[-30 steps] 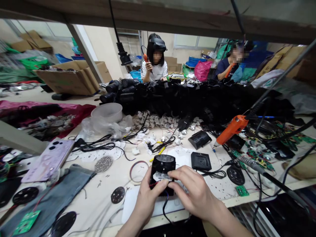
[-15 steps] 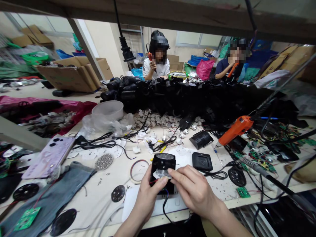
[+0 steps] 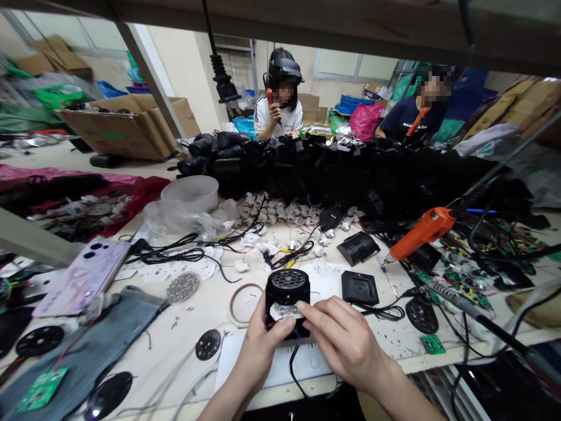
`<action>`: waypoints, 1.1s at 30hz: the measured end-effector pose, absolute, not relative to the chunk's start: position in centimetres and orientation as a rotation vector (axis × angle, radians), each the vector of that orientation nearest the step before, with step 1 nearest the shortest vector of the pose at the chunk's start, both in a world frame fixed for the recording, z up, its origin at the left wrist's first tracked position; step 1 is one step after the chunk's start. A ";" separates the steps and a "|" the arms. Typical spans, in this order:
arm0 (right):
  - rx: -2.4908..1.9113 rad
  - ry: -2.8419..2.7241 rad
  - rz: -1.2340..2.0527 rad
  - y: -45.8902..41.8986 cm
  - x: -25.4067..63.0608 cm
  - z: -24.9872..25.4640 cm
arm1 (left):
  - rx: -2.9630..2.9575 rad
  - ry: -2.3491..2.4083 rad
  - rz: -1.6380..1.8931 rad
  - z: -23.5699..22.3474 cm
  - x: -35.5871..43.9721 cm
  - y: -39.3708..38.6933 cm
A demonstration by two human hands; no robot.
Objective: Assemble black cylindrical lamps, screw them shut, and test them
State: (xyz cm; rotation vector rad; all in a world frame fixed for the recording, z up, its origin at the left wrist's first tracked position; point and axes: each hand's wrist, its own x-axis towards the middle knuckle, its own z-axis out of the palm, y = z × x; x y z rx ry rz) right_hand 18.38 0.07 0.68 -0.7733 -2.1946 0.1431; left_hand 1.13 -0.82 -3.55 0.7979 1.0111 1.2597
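Observation:
Upright in my left hand (image 3: 258, 345) is a black device housing (image 3: 270, 295), with a round grille full of holes (image 3: 288, 279) across its top. A whitish, partly clear piece (image 3: 280, 310) sits in the front of the housing below that grille. My left thumb presses the lower edge of this piece, while the other fingers wrap around the housing's side. Bent and close together, the fingers of my right hand (image 3: 344, 333) press the right side of the housing, the index fingertip on the clear piece. A black cord (image 3: 293, 368) hangs from the housing's underside.
An orange electric screwdriver (image 3: 423, 233) lies at the right, beside green circuit boards (image 3: 433, 344). Black housing parts (image 3: 358, 248) and small white parts (image 3: 289, 210) lie ahead. At the left are a phone (image 3: 83, 278) and grey cloth (image 3: 114, 327). Two people sit opposite.
The holed grille on top of the housing now shows clearly, where a smoother oval showed before. My hands keep nearly the same hold. The right-hand person's hand has dropped from the face.

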 end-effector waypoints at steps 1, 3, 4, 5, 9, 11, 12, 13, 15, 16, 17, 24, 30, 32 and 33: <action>-0.777 -2.193 0.143 0.0 18.4 0.6 | 0.788 0.993 1.254 -3.5 1.1 -0.8; -0.781 -2.185 0.146 0.0 18.5 0.4 | 0.765 0.955 1.234 -3.3 1.1 -0.8; -0.783 -2.179 0.151 0.0 18.5 0.3 | 0.750 0.937 1.226 -3.2 1.2 -0.8; -0.787 -2.172 0.157 0.0 18.5 0.2 | 0.730 0.921 1.223 -3.0 1.2 -0.7; -0.798 -2.169 0.172 -0.2 18.5 0.1 | 0.626 0.887 1.221 -2.2 1.2 -0.7; -0.804 -2.174 0.174 -0.2 18.5 0.1 | 0.590 0.881 1.201 -1.8 1.2 -0.8; -0.807 -2.175 0.172 -0.2 18.4 0.1 | 0.577 0.878 1.193 -1.7 1.2 -0.8; -0.810 -2.175 0.169 -0.3 18.4 0.1 | 0.564 0.876 1.190 -1.6 1.2 -0.9; -0.810 -2.174 0.160 -0.3 18.4 0.1 | 0.534 0.872 1.192 -1.6 1.1 -0.9; -0.807 -2.174 0.156 -0.4 18.4 0.1 | 0.519 0.869 1.192 -1.6 1.0 -0.9; -0.805 -2.176 0.155 -0.4 18.4 0.2 | 0.507 0.863 1.190 -1.7 0.9 -0.9; -0.797 -2.151 0.153 -0.6 18.1 0.7 | 0.406 0.777 1.159 -2.2 0.6 -0.5; -0.813 -2.120 0.203 -0.8 17.8 1.2 | 0.318 0.718 1.096 -2.2 0.7 -0.4; -0.809 -2.107 0.212 -0.9 17.8 1.2 | 0.289 0.716 1.093 -2.2 0.8 -0.4; -0.806 -2.101 0.213 -1.0 17.7 1.2 | 0.283 0.713 1.094 -2.1 0.8 -0.5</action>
